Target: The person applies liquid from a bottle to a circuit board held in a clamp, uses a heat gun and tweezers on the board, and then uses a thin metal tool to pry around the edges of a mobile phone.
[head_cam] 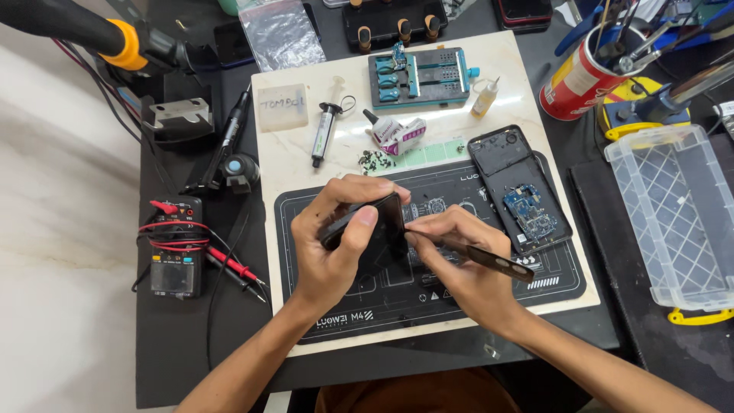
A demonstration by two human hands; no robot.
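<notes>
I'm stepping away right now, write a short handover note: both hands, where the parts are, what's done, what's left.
Left hand: holds a black phone part tilted above the black work mat.
Right hand: grips a thin flat metal tool, its tip at the part's right edge.
Opened phone lies on the mat to the right, back off, blue circuit board exposed.
Small loose parts sit on the white board above the mat.
Done: phone opened.
Left: the work at the part's edge looks unfinished; the opened phone is not closed.

Single head view — steeply downward, close over workbench (191,336)
</notes>
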